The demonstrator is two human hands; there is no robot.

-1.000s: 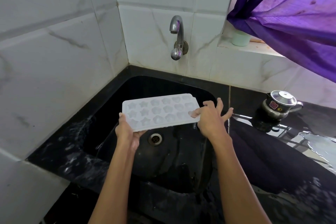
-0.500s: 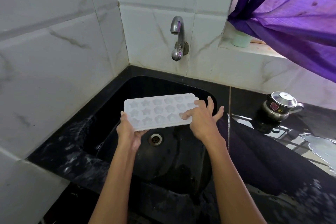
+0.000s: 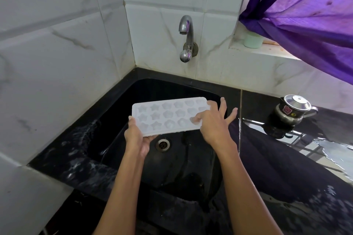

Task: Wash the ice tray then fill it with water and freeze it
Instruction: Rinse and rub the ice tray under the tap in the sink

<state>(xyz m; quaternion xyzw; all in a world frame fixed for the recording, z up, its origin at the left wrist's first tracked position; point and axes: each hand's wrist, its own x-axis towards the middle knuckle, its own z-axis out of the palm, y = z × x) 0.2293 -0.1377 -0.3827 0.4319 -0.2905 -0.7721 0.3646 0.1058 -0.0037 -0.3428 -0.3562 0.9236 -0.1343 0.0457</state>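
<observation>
We found the white plastic ice tray with star- and flower-shaped moulds held in the air above the black stone sink, over its rear half and slightly tilted, moulds facing up. The left hand grasped the tray's near-left corner, thumb on the top face and fingers beneath. The right hand lay across the tray's right end with fingers spread; one fingertip pressed on a mould in the near row, and we could not tell whether it gripped the edge. The round metal drain showed just below the tray's near edge. The chrome wall tap stood on the white marbled tiles behind the sink, with no stream visible. On the black counter at the right rear stood a small lidded steel pot. A purple curtain hung at the upper right.
</observation>
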